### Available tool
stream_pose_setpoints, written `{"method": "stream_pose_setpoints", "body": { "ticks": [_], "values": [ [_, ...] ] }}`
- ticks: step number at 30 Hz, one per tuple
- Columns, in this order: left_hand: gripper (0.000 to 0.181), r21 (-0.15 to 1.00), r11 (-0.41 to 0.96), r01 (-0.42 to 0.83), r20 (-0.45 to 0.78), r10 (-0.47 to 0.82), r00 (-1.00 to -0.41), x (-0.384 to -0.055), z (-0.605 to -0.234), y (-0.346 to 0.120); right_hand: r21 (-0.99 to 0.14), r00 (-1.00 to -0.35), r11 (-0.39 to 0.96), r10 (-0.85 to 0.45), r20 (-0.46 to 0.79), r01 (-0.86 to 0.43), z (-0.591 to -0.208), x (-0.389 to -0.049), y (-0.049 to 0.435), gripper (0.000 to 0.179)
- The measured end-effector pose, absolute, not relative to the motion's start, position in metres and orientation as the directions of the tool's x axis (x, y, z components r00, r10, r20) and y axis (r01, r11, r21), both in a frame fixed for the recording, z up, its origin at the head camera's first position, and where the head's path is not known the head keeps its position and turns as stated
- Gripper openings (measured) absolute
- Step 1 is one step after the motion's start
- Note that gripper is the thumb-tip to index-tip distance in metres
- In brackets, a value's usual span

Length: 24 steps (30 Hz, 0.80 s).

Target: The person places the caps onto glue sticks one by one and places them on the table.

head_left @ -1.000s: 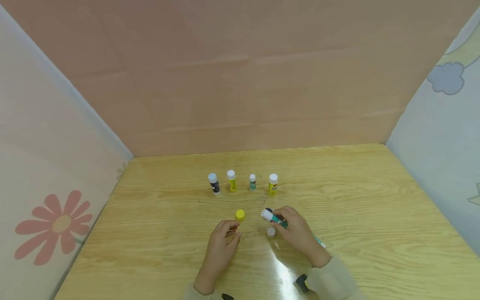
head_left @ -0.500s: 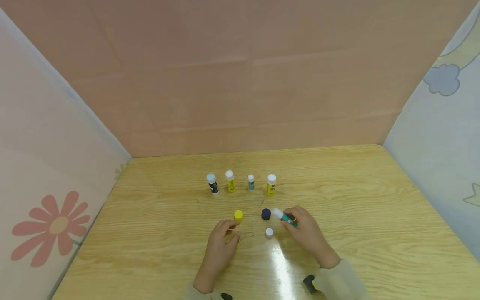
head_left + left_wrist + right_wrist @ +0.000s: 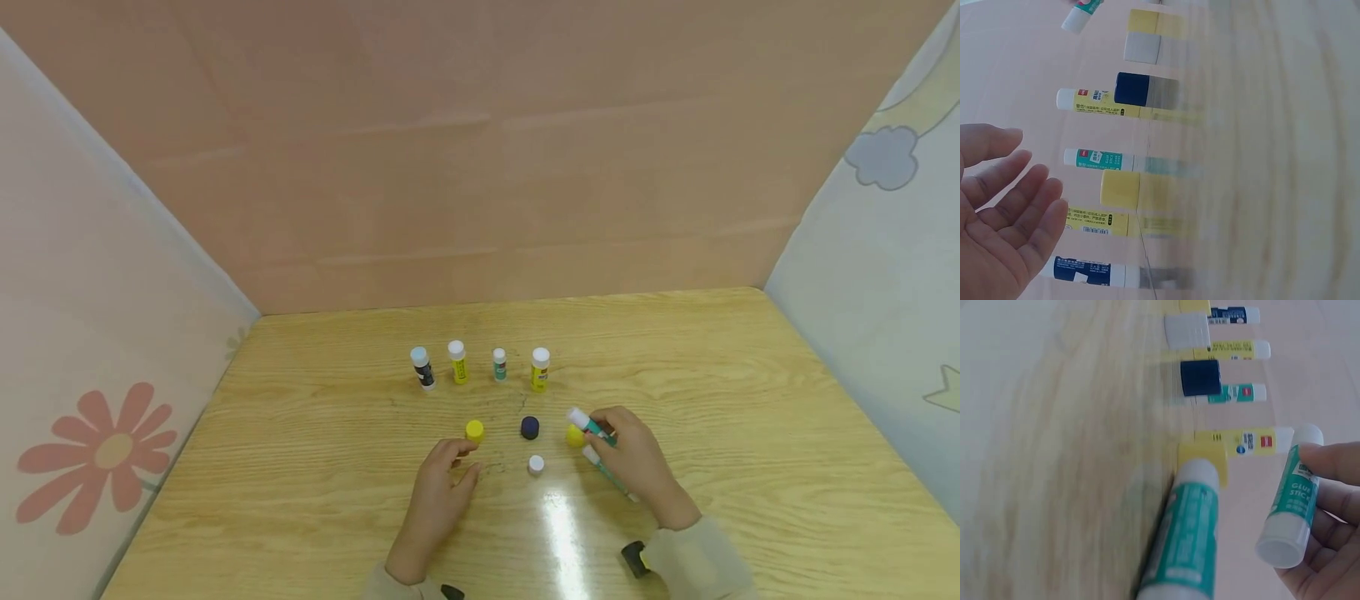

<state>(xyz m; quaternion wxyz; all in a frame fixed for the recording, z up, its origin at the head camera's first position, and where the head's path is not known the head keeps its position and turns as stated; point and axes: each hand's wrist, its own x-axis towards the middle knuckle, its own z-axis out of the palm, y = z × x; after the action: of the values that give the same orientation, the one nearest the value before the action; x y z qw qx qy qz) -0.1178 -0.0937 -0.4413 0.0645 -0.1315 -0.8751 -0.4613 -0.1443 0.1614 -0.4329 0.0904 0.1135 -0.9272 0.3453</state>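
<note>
My right hand [image 3: 630,450] pinches a green glue stick [image 3: 1293,497] with white ends between thumb and fingers, tilted above the table. Below it another green glue stick [image 3: 609,473] lies on its side, large in the right wrist view. A yellow cap [image 3: 575,436] sits just behind the held stick. My left hand [image 3: 441,492] is relaxed and holds nothing, its fingertips close to a second yellow cap [image 3: 475,430]. Between the hands are a dark blue cap [image 3: 529,427] and a white cap [image 3: 536,465].
Behind the caps stands a row of upright glue sticks: a dark blue one [image 3: 424,372], a yellow one [image 3: 459,367], a small green one [image 3: 500,367] and another yellow one [image 3: 540,373]. A pinkish back wall [image 3: 487,183] and patterned side panels enclose the wooden table [image 3: 315,467].
My right hand has moved to the right with the green glue stick, uncovering the dark blue cap, the right yellow cap and the lying glue stick. The left hand stays almost still.
</note>
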Motion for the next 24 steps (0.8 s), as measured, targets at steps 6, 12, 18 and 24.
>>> {"method": "stream_pose_setpoints", "body": {
  "ticks": [6,12,18,24],
  "values": [
    [0.022,0.779,0.562,0.278,0.216,0.176,-0.960,-0.119,-0.443,-0.093,-0.636,-0.973,0.739,-0.122,0.197,-0.221,-0.434,-0.144,0.172,0.022],
    [0.025,0.789,0.570,0.229,0.149,0.184,-0.972,-0.122,-0.441,-0.092,-0.633,-0.980,0.751,-0.103,0.168,-0.188,-0.437,-0.143,0.181,0.022],
    [0.027,0.779,0.603,0.174,0.076,0.185,-0.980,-0.124,-0.441,-0.091,-0.633,-0.990,0.762,-0.098,0.098,-0.138,-0.438,-0.141,0.188,0.024],
    [0.029,0.747,0.637,0.190,0.075,0.204,-0.976,-0.127,-0.445,-0.090,-0.633,-0.995,0.768,-0.095,0.033,-0.094,-0.440,-0.142,0.193,0.023]
  ]
}}
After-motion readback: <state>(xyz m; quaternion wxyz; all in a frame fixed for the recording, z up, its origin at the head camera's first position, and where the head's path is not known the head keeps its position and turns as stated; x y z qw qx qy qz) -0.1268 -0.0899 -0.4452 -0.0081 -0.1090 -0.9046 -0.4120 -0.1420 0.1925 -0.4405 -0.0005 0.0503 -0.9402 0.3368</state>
